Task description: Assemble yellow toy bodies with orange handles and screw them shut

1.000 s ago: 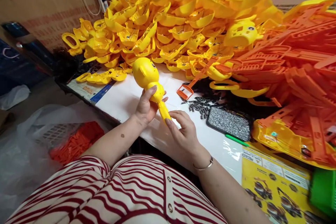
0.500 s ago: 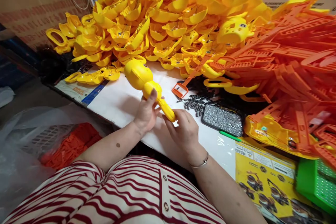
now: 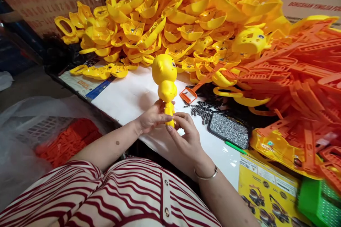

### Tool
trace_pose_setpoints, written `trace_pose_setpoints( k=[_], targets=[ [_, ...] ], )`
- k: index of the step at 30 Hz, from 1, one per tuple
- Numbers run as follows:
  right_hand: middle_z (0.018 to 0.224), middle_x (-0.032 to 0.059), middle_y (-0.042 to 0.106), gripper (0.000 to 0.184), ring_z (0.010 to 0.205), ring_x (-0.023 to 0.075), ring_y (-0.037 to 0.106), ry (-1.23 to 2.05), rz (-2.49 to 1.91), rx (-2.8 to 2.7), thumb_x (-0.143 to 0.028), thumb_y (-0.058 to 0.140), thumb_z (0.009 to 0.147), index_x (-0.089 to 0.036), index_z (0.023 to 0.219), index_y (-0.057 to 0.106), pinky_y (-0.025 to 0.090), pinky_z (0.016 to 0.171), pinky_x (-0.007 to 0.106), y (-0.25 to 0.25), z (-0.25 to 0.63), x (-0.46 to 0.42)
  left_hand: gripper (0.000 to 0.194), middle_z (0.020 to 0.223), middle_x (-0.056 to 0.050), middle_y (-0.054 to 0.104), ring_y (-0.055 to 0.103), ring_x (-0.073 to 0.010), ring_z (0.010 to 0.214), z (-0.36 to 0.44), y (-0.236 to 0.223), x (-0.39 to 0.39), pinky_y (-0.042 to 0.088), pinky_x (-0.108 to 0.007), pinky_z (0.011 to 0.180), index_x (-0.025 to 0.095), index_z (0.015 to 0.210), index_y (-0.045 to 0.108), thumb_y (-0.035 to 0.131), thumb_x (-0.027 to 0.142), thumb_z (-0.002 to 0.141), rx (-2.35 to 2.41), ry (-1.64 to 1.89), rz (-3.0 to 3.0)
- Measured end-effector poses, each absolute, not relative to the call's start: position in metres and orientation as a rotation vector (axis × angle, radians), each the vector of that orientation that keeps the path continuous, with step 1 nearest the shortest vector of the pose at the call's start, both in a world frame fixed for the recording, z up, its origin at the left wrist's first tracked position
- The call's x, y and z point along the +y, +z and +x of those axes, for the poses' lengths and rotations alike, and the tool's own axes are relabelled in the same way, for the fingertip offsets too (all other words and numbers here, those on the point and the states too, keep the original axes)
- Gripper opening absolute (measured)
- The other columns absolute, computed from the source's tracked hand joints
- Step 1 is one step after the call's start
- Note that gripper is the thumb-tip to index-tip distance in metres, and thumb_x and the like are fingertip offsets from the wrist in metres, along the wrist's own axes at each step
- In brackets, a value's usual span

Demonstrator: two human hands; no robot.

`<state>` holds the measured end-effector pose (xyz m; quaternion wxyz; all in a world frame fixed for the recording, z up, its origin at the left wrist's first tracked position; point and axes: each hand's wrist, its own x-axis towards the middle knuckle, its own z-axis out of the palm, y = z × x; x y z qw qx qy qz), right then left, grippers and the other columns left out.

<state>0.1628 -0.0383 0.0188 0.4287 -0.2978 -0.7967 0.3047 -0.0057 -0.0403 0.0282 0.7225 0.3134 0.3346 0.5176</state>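
A yellow plastic animal-shaped toy stands upright between my hands, its round head with a printed eye on top and a narrow handle at the bottom. My left hand is closed around the handle from the left, thumb across its front. From the right, my right hand pinches the handle's lower end with thumb and fingers. Just behind the toy's right side lies an orange plastic part with a frame-shaped end. Small black pieces are scattered to the right of my hands.
A tall heap of yellow shells fills the back of the white tabletop. Orange parts pile up at right. Nearer are a black tray of small metal pieces, a green pen and a green basket.
The toy has turned from leaning left to upright, showing more of its front. My left hand has slid down from its body to the handle, and my right hand has shifted its grip there.
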Motion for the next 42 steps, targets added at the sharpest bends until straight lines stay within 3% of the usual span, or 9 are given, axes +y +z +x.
trace_pose_setpoints(
  k=[4, 7, 10, 14, 21, 26, 32, 36, 42],
  targets=[
    [0.111, 0.0123, 0.065, 0.022, 0.095, 0.0219, 0.063, 0.582, -0.743, -2.134, -0.032, 0.056, 0.092, -0.023, 0.112, 0.061, 0.056, 0.074, 0.037, 0.015, 0.162, -0.036, 0.069, 0.101, -0.002, 0.058, 0.058, -0.015, 0.088, 0.002, 0.027, -0.042, 0.048, -0.025, 0.074, 0.023, 0.107, 0.06, 0.093, 0.02, 0.047, 0.759, 1.29, 0.666],
    [0.103, 0.0125, 0.069, 0.028, 0.093, 0.0259, 0.064, 0.369, -0.756, -2.1, -0.037, 0.061, 0.089, -0.022, 0.113, 0.06, 0.056, 0.078, 0.043, 0.011, 0.163, -0.034, 0.064, 0.095, 0.001, 0.059, 0.057, -0.0132, 0.087, 0.012, 0.026, -0.039, 0.048, -0.023, 0.074, 0.024, 0.102, 0.062, 0.093, 0.021, 0.046, 0.759, 1.433, 0.58],
    [0.093, 0.0098, 0.07, 0.025, 0.081, 0.023, 0.065, 0.467, -0.925, -1.921, -0.037, 0.056, 0.092, -0.023, 0.112, 0.062, 0.055, 0.073, 0.041, 0.008, 0.167, -0.031, 0.051, 0.092, 0.002, 0.063, 0.059, -0.0119, 0.085, 0.015, 0.02, -0.033, 0.048, -0.023, 0.075, 0.022, 0.095, 0.065, 0.092, 0.025, 0.052, 0.711, 1.502, 0.493],
    [0.106, 0.0102, 0.07, 0.032, 0.087, 0.0206, 0.066, 0.757, -0.973, -1.856, -0.037, 0.056, 0.092, -0.022, 0.121, 0.058, 0.056, 0.077, 0.038, 0.002, 0.173, -0.029, 0.045, 0.089, -0.002, 0.07, 0.064, -0.0146, 0.082, 0.007, 0.008, -0.027, 0.051, -0.028, 0.078, 0.018, 0.089, 0.068, 0.092, 0.03, 0.053, 0.672, 1.443, 0.444],
    [0.094, 0.0086, 0.073, 0.024, 0.081, 0.0203, 0.066, 0.619, -0.819, -1.974, -0.033, 0.056, 0.092, -0.021, 0.111, 0.061, 0.054, 0.073, 0.036, 0.006, 0.161, -0.039, 0.032, 0.072, 0.002, 0.068, 0.062, -0.0115, 0.069, -0.007, 0.012, -0.038, 0.051, -0.024, 0.068, 0.019, 0.072, 0.069, 0.091, 0.028, 0.051, 0.781, 1.482, 0.59],
    [0.09, 0.0083, 0.074, 0.024, 0.076, 0.0195, 0.066, 0.55, -0.88, -1.92, -0.038, 0.053, 0.093, -0.02, 0.106, 0.063, 0.053, 0.071, 0.034, 0.011, 0.153, -0.046, 0.04, 0.077, 0.001, 0.069, 0.063, -0.0137, 0.074, -0.012, 0.018, -0.04, 0.051, -0.027, 0.074, 0.022, 0.086, 0.069, 0.091, 0.032, 0.053, 0.826, 1.413, 0.718],
    [0.081, 0.0072, 0.071, 0.026, 0.068, 0.0172, 0.061, 0.471, -0.938, -1.917, -0.039, 0.048, 0.096, -0.018, 0.102, 0.063, 0.048, 0.064, 0.03, 0.016, 0.147, -0.049, 0.081, 0.12, -0.002, 0.066, 0.062, -0.0255, 0.112, -0.027, 0.021, -0.036, 0.05, -0.04, 0.094, 0.036, 0.118, 0.06, 0.087, 0.062, 0.047, 0.783, 1.348, 0.809],
    [0.069, 0.0043, 0.068, 0.027, 0.06, 0.0145, 0.056, 0.373, -0.884, -1.966, -0.038, 0.049, 0.095, -0.017, 0.091, 0.065, 0.043, 0.059, 0.029, 0.022, 0.145, -0.055, 0.074, 0.119, -0.003, 0.065, 0.062, -0.0271, 0.11, -0.029, 0.032, -0.035, 0.048, -0.048, 0.099, 0.035, 0.111, 0.064, 0.077, 0.075, 0.05, 0.813, 1.394, 0.828],
    [0.072, 0.0072, 0.07, 0.03, 0.061, 0.0157, 0.058, 0.219, -0.839, -1.984, -0.035, 0.045, 0.097, -0.015, 0.093, 0.067, 0.043, 0.059, 0.029, 0.028, 0.145, -0.059, 0.058, 0.112, 0.0, 0.067, 0.065, -0.0228, 0.098, -0.025, 0.041, -0.036, 0.046, -0.05, 0.102, 0.036, 0.103, 0.065, 0.074, 0.072, 0.057, 0.859, 1.438, 0.871]
  ],
)
